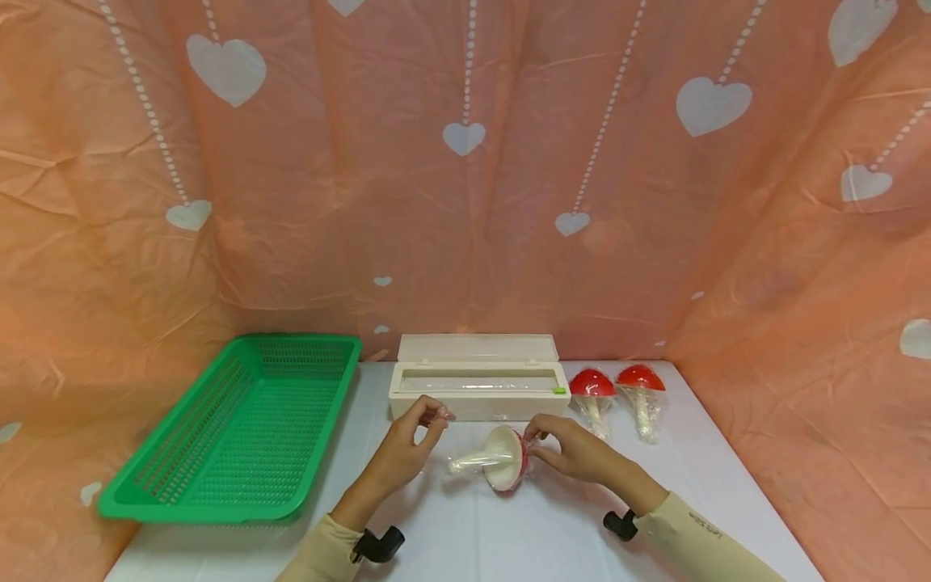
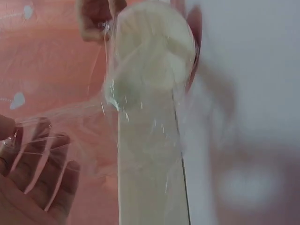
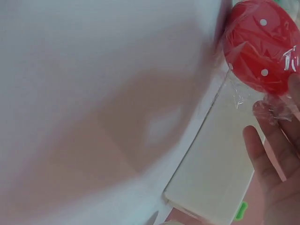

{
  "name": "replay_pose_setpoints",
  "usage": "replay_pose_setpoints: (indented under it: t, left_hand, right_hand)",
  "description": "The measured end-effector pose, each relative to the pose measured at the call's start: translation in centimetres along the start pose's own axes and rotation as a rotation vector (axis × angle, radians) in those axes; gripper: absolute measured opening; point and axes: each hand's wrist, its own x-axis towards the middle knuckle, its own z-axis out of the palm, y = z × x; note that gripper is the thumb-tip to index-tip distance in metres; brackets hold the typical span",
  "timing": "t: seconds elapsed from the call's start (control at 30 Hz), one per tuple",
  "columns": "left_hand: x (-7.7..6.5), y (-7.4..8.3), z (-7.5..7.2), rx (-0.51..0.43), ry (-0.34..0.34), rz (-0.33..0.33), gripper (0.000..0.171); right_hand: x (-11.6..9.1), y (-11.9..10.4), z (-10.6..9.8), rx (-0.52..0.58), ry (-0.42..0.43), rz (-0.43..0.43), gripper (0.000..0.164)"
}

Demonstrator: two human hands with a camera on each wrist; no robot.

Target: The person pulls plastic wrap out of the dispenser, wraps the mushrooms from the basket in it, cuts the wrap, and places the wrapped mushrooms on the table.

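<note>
A toy mushroom with a red, white-dotted cap and pale stem lies between the hands, its stem toward the left. Clear plastic wrap surrounds it and stretches toward the left hand, which pinches a gathered edge of the film between thumb and forefinger. Beside the cap, the right hand pinches another gathered bit of wrap. In the right wrist view the red cap shows through the film, with part of that hand cut off by the frame edge.
Behind the hands stands a white wrap dispenser, lid raised. To its right lie two film-wrapped mushrooms. A green basket occupies the left side of the white table. Orange heart-patterned cloth encloses the table.
</note>
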Motion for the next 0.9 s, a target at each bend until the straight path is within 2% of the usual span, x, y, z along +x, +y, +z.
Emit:
replay_pose_setpoints:
  t: [0.13, 0.23, 0.37, 0.47, 0.57, 0.73, 0.9]
  left_hand:
    - [-0.3, 0.1, 0.7, 0.017, -0.042, 0.107, 0.009]
    - [-0.6, 0.4, 1.3, 0.021, -0.110, 0.163, 0.009]
    - [-0.9, 0.8, 1.7, 0.014, -0.219, 0.183, 0.010]
    - [-1.3, 0.9, 2.0, 0.051, -0.283, 0.211, 0.010]
    - [-1.7, 0.7, 2.4, 0.159, -0.311, 0.287, 0.014]
    - [-2.3, 0.1, 3.2, 0.414, -0.308, 0.444, 0.016]
    - [-2.9, -0.2, 3.9, 0.597, -0.290, 0.485, 0.014]
  right_hand:
    - [0.3, -0.3, -0.1, 0.020, -0.003, 0.014, 0.026]
    - [0.5, -0.5, -0.3, 0.035, -0.011, 0.048, 0.025]
    - [0.8, -0.5, -0.3, 0.041, -0.021, 0.077, 0.026]
    - [1.0, -0.5, -0.3, 0.043, -0.027, 0.095, 0.025]
    - [1.1, -0.5, -0.4, 0.041, -0.037, 0.126, 0.023]
    - [1.3, -0.5, -0.4, 0.047, -0.044, 0.157, 0.021]
    - [1.7, -0.5, -0.3, 0.051, -0.037, 0.129, 0.020]
